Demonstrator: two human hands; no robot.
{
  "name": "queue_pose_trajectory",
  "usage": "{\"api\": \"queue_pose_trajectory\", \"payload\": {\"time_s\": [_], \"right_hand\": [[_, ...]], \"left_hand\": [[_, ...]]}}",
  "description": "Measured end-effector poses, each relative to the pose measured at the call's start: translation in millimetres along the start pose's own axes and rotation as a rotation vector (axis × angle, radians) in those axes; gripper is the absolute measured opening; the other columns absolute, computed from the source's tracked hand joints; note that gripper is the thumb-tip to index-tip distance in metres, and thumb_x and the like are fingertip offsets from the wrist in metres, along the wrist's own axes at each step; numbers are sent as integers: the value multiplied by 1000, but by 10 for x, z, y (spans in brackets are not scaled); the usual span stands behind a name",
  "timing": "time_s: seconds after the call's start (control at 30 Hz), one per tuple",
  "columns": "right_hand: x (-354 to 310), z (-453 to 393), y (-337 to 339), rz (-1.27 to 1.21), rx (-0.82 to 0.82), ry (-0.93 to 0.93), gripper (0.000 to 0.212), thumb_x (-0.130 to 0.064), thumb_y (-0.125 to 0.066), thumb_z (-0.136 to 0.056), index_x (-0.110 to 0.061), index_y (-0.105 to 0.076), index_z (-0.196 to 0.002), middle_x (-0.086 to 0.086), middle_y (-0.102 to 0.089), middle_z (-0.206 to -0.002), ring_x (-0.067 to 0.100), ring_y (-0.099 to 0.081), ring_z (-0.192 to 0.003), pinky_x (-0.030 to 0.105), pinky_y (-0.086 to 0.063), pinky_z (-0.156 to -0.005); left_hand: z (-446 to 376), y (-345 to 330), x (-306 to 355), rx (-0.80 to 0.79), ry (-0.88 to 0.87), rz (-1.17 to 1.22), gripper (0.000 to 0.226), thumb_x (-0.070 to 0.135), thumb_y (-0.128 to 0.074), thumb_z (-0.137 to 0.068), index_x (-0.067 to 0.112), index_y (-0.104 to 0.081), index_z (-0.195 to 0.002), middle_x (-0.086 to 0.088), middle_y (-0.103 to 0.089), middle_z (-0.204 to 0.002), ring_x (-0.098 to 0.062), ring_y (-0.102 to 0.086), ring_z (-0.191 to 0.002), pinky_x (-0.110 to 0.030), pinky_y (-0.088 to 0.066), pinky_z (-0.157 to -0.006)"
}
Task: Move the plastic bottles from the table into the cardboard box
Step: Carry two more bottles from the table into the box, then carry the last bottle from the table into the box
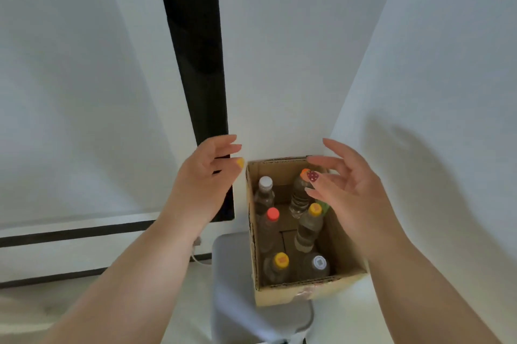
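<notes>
Seemingly near done: six bottles [307, 227] upright in box [347, 254]; both hands [205, 175] [347, 189] above box, grips wide, empty.

Both bare forearms reach forward; the left hand [205, 175] is raised, fingers loosely curled, palm facing right; the right hand [345, 189] mirrors it, fingers spread, empty.

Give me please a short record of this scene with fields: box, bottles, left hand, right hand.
box: cardboard box, open top, standing on a grey stool
bottles: six upright inside; caps white, red, yellow, orange, yellow, clear
left hand: open, empty, left of the box
right hand: open, empty, over the box's right side
</notes>
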State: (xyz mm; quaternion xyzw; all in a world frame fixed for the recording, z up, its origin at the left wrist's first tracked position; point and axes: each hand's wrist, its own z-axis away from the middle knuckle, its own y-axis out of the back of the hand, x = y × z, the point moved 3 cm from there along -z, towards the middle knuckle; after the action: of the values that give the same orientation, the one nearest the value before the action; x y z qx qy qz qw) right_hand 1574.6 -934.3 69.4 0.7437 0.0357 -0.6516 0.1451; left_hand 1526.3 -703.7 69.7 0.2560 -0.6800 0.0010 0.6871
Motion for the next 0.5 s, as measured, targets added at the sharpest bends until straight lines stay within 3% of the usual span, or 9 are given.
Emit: {"api": "queue_pose_trajectory", "payload": {"time_s": [0.17,0.33,0.5], "right_hand": [[-477,301,-231,-58,-103,134,57,-44,-71,-71,-51,-56,-126,-11,-71,-119,16,-73,-101,43,-59,-87],[-756,814,-477,-104,-273,225,52,-26,-69,-89,-43,-52,-135,-14,-70,-120,13,-73,-101,36,-61,-81],[-976,1589,-738,-198,-501,270,59,-31,-69,-82,-39,-52,-137,-7,-70,-118,19,-73,-100,34,-61,-80]], "left_hand": [[601,505,282,159,-72,143,41,29,-60,-86,40,-63,-125,20,-72,-118,-2,-71,-108,-36,-52,-101],[1591,900,464,356,-106,188,42,44,-66,-76,45,-66,-118,17,-74,-117,-8,-70,-112,-47,-50,-105],[2776,1124,529,573,-85,201,40,38,-70,-75,43,-66,-114,12,-76,-114,-15,-71,-112,-36,-53,-93]]}}
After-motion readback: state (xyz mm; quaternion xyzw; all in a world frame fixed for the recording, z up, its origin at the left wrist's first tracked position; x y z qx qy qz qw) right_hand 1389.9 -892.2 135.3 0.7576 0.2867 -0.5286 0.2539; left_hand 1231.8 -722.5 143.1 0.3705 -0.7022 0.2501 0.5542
